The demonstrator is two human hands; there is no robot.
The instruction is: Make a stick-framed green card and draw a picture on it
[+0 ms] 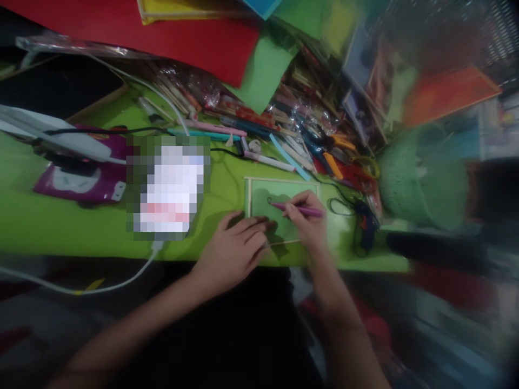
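A small green card (pixel 259 189) with pale strips along its edges lies on the green tabletop. My right hand (pixel 307 219) is closed around a purple pen (pixel 306 210), its tip touching the card beside a small dark curl drawn there. Fingers of my left hand (pixel 239 246) stretch flat over the card's lower left corner. Just left of that hand is a phone (pixel 172 186) with a lit, blurred-out screen and a white cable (pixel 156 248) at its lower end.
Pens, sticks and orange-handled pliers (pixel 332 165) clutter the table behind the card. A glue gun (pixel 366 227) lies to the right, near a green basket (pixel 421 178). At left is a purple power strip (pixel 81 181). Red paper (pixel 194 43) covers the back.
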